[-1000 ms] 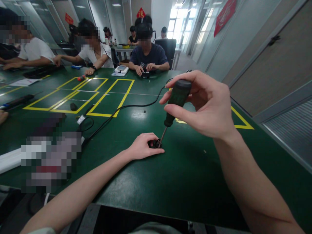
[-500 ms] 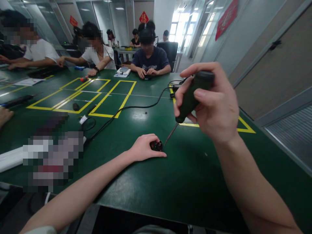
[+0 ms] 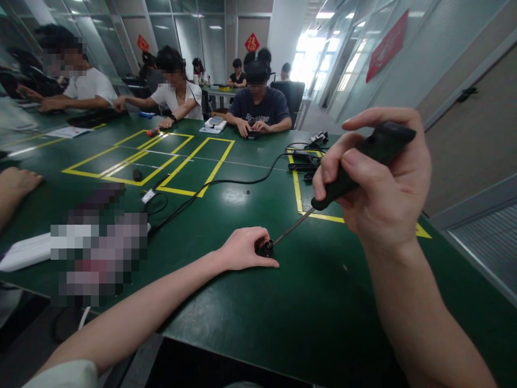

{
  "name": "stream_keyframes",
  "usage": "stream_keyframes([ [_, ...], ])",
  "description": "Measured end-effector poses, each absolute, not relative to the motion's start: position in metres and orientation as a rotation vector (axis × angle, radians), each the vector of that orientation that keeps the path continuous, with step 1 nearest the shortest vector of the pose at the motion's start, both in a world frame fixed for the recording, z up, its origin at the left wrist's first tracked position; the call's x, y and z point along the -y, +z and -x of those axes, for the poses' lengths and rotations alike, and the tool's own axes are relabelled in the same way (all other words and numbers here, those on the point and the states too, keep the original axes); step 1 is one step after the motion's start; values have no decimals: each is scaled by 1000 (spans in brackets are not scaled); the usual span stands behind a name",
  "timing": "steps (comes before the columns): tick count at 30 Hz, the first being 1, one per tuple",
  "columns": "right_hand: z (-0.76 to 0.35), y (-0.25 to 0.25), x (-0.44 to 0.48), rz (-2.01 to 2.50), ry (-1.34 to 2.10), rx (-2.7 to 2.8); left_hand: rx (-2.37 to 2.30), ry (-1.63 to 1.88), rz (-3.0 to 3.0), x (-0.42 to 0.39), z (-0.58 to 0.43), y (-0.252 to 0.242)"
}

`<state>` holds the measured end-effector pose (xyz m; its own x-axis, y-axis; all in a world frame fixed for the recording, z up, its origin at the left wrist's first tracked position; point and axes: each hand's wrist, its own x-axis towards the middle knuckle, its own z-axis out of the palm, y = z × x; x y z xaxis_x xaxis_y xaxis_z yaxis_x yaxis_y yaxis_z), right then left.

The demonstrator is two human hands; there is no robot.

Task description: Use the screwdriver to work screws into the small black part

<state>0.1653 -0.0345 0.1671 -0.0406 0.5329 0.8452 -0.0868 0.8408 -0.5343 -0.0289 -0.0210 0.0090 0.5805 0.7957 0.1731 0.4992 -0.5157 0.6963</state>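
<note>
My left hand (image 3: 243, 250) rests on the green table (image 3: 283, 302) with its fingers closed round a small black part (image 3: 265, 248), pinning it down. My right hand (image 3: 383, 183) is raised at the right, wrapped round the dark green handle of a screwdriver (image 3: 359, 168). The screwdriver leans steeply to the right, and its thin metal shaft (image 3: 293, 229) runs down-left with the tip touching the small black part.
A black cable (image 3: 226, 182) snakes across yellow taped rectangles (image 3: 194, 164) on the table. Black parts and a plug (image 3: 307, 159) lie at mid-right. A blurred patch and a white strip (image 3: 24, 253) sit at left. Several people work along the far side; another person's hand (image 3: 16, 183) rests at the left edge.
My right hand has swung up and to the right, tilting the screwdriver from nearly upright to a low slant. The left hand has kept hold of the small black part.
</note>
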Motion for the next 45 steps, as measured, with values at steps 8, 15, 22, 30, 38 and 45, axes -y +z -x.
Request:
stream_keyframes([
  [8,-168,175,40,324,517,1458,-797,618,-2135,20,35,8],
  [15,-164,167,42,292,740,1573,-775,645,-2094,19,33,6],
  [22,-162,159,39,289,839,1698,-805,624,-2108,20,33,6],
  [30,-160,157,38,296,849,1723,-803,623,-2136,19,34,7],
  [38,-162,153,39,354,826,1749,-788,643,-2141,19,34,8],
  [45,-160,151,38,405,781,1781,-790,669,-2114,18,32,7],
])
